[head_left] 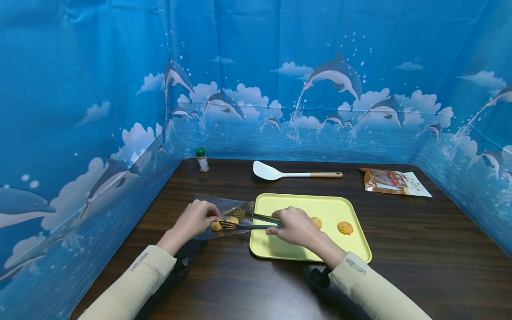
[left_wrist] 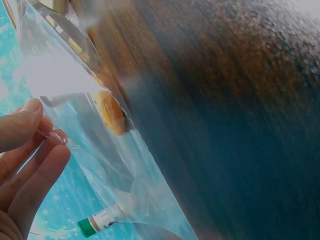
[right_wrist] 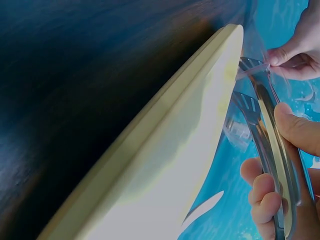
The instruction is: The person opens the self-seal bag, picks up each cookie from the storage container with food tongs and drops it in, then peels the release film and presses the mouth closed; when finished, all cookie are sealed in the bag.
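A dark wooden table carries a yellow tray near its middle. Just left of the tray lies a clear plastic bag with its mouth toward the tray. The left hand pinches the bag's near-left edge between thumb and curled fingers. The right hand rests over the tray's left part, its fingers wrapped round metal tongs whose tips reach leftward into the bag. A round golden cookie sits at those tips, and another cookie lies beside it by the left hand's fingers. On the tray, one swirled cookie lies to the right and a second one peeks out from behind the right hand.

The left wrist view shows a cookie through the film and the thumb pressed on the plastic, which the head view blurs together. The right wrist view shows the tongs' arms standing a little apart, and the fingers curled under them.

At the far edge lie a white spatula, a brown packet and a small green-capped bottle.
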A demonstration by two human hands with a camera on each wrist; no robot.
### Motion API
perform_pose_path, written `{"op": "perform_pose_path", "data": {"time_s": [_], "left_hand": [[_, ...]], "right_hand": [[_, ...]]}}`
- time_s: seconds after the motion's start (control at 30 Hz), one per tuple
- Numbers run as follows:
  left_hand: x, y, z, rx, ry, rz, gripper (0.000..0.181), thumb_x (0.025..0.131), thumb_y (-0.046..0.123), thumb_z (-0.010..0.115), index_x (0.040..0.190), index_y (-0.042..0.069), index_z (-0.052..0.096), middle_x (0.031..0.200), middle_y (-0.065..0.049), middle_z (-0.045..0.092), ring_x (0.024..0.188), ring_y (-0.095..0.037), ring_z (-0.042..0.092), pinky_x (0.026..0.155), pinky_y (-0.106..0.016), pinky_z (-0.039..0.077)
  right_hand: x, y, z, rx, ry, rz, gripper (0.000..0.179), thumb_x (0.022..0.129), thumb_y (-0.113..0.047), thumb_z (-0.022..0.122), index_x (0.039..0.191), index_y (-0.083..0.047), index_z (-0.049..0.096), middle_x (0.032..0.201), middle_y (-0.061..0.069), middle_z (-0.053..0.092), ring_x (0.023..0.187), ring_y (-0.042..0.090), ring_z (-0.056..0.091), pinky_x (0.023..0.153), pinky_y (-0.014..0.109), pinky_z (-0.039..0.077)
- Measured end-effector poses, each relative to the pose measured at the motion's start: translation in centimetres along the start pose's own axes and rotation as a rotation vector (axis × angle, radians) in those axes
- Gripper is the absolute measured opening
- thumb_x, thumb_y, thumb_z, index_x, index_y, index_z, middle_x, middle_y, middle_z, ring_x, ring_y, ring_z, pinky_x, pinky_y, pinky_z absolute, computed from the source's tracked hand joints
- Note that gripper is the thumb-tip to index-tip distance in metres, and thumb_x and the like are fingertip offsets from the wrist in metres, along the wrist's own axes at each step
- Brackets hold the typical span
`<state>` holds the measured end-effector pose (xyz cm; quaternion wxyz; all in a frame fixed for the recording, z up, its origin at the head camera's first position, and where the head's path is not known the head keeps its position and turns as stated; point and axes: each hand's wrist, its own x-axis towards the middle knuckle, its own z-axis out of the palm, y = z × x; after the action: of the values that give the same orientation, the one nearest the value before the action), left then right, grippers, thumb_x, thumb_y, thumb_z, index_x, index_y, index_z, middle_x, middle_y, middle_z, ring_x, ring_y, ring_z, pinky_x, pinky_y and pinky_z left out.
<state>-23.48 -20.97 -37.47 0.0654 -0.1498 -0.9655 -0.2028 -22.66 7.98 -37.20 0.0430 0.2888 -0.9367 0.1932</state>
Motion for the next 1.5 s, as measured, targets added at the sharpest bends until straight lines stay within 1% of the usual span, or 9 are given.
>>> {"op": "perform_pose_path", "data": {"time_s": [0.13,0.3,0.4,0.67,0.83,1.03,1.17,1.33,1.5], "left_hand": [[0.0,0.0,-0.1,-0.016,-0.005,-0.005,0.004,0.085,0.005,0.074,0.087,0.007,0.077,0.080,-0.002,0.071,0.063,-0.008,0.058,0.060,-0.028,0.051],[-0.2,-0.1,-0.2,-0.025,-0.009,-0.012,0.005,0.085,0.004,0.073,0.088,0.006,0.077,0.081,-0.002,0.072,0.065,-0.008,0.060,0.060,-0.028,0.052],[-0.3,-0.2,-0.2,-0.027,-0.009,-0.007,0.005,0.086,0.004,0.073,0.088,0.007,0.077,0.081,-0.002,0.072,0.066,-0.008,0.062,0.061,-0.028,0.052],[-0.2,-0.2,-0.2,-0.017,0.005,0.005,0.005,0.086,0.006,0.073,0.088,0.008,0.077,0.081,-0.002,0.073,0.066,-0.008,0.062,0.061,-0.029,0.053],[-0.1,-0.2,-0.1,-0.011,0.006,0.005,0.005,0.086,0.005,0.073,0.089,0.007,0.077,0.082,-0.003,0.073,0.067,-0.009,0.063,0.063,-0.030,0.054],[-0.2,-0.1,0.0,-0.005,0.003,0.003,0.005,0.086,0.005,0.074,0.089,0.007,0.077,0.083,-0.003,0.073,0.068,-0.010,0.063,0.064,-0.031,0.055],[-0.3,-0.1,0.0,-0.006,-0.003,-0.004,0.005,0.086,0.005,0.074,0.090,0.007,0.077,0.084,-0.003,0.074,0.069,-0.010,0.064,0.064,-0.032,0.055],[-0.2,0.0,0.0,-0.004,-0.006,-0.004,0.006,0.085,0.005,0.074,0.091,0.006,0.077,0.085,-0.004,0.074,0.070,-0.011,0.064,0.064,-0.032,0.055],[-0.2,0.0,0.1,-0.004,-0.005,-0.005,0.006,0.085,0.005,0.074,0.091,0.006,0.077,0.086,-0.004,0.074,0.070,-0.011,0.065,0.064,-0.031,0.055]], "right_hand": [[0.6,-0.4,0.1,-0.009,-0.006,-0.020,0.036,0.083,-0.036,0.078,0.100,-0.005,0.074,0.074,0.001,0.068,0.058,0.011,0.050,0.056,0.031,0.040],[0.9,-0.6,0.4,-0.001,-0.010,-0.024,0.030,0.083,-0.038,0.077,0.086,-0.009,0.070,0.057,-0.008,0.044,0.053,0.009,0.034,0.050,0.028,0.027],[0.8,-0.4,0.4,0.008,-0.010,-0.009,0.030,0.083,-0.038,0.077,0.088,-0.009,0.071,0.057,-0.008,0.046,0.053,0.009,0.036,0.050,0.028,0.030],[-0.7,0.3,-0.7,0.017,-0.004,0.049,0.041,0.083,-0.036,0.078,0.107,-0.003,0.073,0.078,0.002,0.069,0.060,0.011,0.051,0.059,0.032,0.042],[-2.1,1.2,-1.3,0.007,0.007,0.089,0.041,0.083,-0.036,0.078,0.108,-0.004,0.072,0.090,0.004,0.073,0.068,0.011,0.058,0.064,0.034,0.047],[-3.9,2.5,-1.9,0.018,0.032,0.108,0.041,0.083,-0.036,0.078,0.108,-0.004,0.072,0.090,0.004,0.073,0.067,0.009,0.058,0.066,0.034,0.050],[-5.2,3.5,-2.6,0.023,0.058,0.125,0.043,0.083,-0.036,0.077,0.111,-0.003,0.072,0.099,0.007,0.074,0.078,0.013,0.065,0.069,0.036,0.052],[-6.9,4.9,-3.5,0.027,0.074,0.164,0.045,0.084,-0.035,0.076,0.115,-0.002,0.070,0.088,0.003,0.072,0.064,0.009,0.054,0.058,0.029,0.042],[-8.7,6.1,-4.2,0.005,0.070,0.201,0.045,0.084,-0.035,0.076,0.115,-0.002,0.070,0.093,0.006,0.073,0.061,0.006,0.048,0.057,0.027,0.039]]}}
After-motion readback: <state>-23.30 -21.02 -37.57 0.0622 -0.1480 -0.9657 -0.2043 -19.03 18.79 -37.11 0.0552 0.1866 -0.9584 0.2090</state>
